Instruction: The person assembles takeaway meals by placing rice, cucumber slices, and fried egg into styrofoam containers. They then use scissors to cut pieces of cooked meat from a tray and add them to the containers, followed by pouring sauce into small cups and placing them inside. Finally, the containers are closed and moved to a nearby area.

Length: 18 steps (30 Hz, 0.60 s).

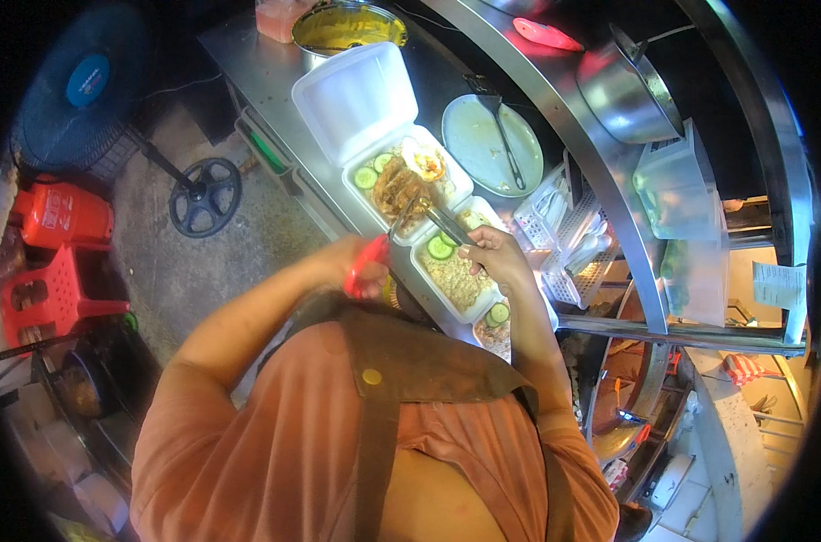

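My left hand [339, 261] grips the red handles of a pair of scissors [369, 263]. Their blades reach into an open white foam box [348, 177], at a piece of browned fried meat [393, 190]. From the other side, my right hand [497, 254] holds metal tongs [451, 227], whose tips touch the same meat. Beside the meat lie cucumber slices [366, 177] and a fried egg [425, 162]. The box's lid [359, 95] stands raised. Nearer me is a second foam box [444, 308] with rice and cucumber; a third portion [495, 332] is partly hidden by my right arm.
An oval plate [468, 146] carrying a black spatula [505, 142] lies right of the boxes, near baskets [552, 271] of plastic cutlery. Behind stands a pot [349, 30]. A steel shelf edge [552, 101] curves along the right. A fan [88, 81] and red stool [64, 291] are left.
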Each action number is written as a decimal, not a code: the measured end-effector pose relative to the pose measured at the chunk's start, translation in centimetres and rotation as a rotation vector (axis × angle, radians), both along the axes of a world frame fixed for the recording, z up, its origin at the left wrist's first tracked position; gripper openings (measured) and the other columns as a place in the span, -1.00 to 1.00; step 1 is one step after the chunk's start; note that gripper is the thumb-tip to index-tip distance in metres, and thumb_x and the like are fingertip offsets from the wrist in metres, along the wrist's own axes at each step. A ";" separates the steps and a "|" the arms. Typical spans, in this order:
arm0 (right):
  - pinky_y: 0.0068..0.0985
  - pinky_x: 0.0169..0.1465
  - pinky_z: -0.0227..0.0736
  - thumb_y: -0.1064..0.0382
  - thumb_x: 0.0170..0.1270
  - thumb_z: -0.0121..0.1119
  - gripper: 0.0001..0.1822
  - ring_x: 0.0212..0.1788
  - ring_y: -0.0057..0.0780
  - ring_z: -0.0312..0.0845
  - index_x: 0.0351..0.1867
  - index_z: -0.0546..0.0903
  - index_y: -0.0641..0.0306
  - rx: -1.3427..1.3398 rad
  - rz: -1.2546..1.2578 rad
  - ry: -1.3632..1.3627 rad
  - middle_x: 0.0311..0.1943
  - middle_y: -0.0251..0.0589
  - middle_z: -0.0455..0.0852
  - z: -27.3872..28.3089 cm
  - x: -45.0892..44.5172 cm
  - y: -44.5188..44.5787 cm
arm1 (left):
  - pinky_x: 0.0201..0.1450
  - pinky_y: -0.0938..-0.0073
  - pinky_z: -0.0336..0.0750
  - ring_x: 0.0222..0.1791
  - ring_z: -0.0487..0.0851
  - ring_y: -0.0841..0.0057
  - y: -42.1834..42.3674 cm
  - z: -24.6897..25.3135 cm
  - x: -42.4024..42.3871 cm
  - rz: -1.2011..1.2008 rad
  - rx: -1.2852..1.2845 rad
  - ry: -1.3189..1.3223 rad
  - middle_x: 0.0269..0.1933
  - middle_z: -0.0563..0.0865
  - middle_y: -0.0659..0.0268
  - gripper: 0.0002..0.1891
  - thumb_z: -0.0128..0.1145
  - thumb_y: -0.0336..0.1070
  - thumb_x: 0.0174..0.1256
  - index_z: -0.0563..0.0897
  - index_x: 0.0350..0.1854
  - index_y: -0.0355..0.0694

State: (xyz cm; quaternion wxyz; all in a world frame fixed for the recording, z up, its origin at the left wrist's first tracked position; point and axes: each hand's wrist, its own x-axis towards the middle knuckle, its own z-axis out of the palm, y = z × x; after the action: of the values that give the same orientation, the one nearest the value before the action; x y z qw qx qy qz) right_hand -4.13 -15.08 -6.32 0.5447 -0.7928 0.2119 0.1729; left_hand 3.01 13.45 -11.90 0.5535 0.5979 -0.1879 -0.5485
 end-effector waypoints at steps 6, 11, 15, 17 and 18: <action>-0.66 -0.41 0.36 0.34 0.18 0.31 -0.83 -0.54 -0.70 0.47 -0.23 0.61 0.30 -0.114 0.117 -0.028 -0.47 -0.36 0.62 -1.0 -0.1 -1.2 | -0.46 0.52 0.56 -0.50 0.69 0.53 -0.9 -2.7 2.7 -0.154 -0.101 -0.345 -0.42 0.71 0.25 -0.74 0.26 -0.22 0.19 0.63 -0.23 -0.34; -0.47 -0.20 0.48 0.20 0.18 0.30 -0.75 -0.33 -0.38 0.63 -0.14 0.63 0.21 -0.680 0.166 -0.052 -0.34 -0.21 0.71 0.6 -0.3 1.1 | -0.47 0.53 0.59 -0.53 0.68 0.55 -1.0 0.8 2.4 0.039 0.137 -0.058 -0.42 0.71 0.23 -0.74 0.31 -0.23 0.18 0.64 -0.26 -0.34; -0.27 0.04 0.47 0.12 0.16 0.28 -0.68 -0.04 -0.10 0.62 -0.07 0.63 0.13 -0.863 0.114 -0.086 -0.14 -0.08 0.72 1.6 -1.0 4.5 | -0.46 0.54 0.59 -0.50 0.67 0.59 0.3 1.6 2.2 0.047 0.075 -0.128 -0.44 0.69 0.27 -0.71 0.34 -0.18 0.19 0.64 -0.25 -0.34; -0.21 0.14 0.43 0.15 0.17 0.25 -0.67 0.07 -0.04 0.58 -0.04 0.63 0.16 -0.933 0.083 -0.085 0.00 0.00 0.68 2.4 -1.8 6.0 | -0.45 0.55 0.58 -0.49 0.65 0.61 1.1 3.2 1.4 0.154 0.025 -0.081 -0.47 0.66 0.31 -0.68 0.34 -0.14 0.20 0.63 -0.25 -0.34; -0.21 0.15 0.42 0.16 0.17 0.24 -0.67 0.08 -0.03 0.57 -0.03 0.62 0.17 -0.973 0.061 -0.112 0.02 0.01 0.66 2.6 -2.2 6.5 | -0.44 0.55 0.58 -0.49 0.64 0.61 1.4 2.7 1.5 0.180 0.037 -0.051 -0.45 0.66 0.31 -0.66 0.35 -0.12 0.20 0.64 -0.23 -0.33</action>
State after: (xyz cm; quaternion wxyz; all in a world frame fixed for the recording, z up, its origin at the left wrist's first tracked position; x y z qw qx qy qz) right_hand -6.33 -8.54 -3.75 0.1161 -0.9693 0.2151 0.0269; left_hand 4.50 14.88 -9.18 0.5844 0.6364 -0.1373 -0.4845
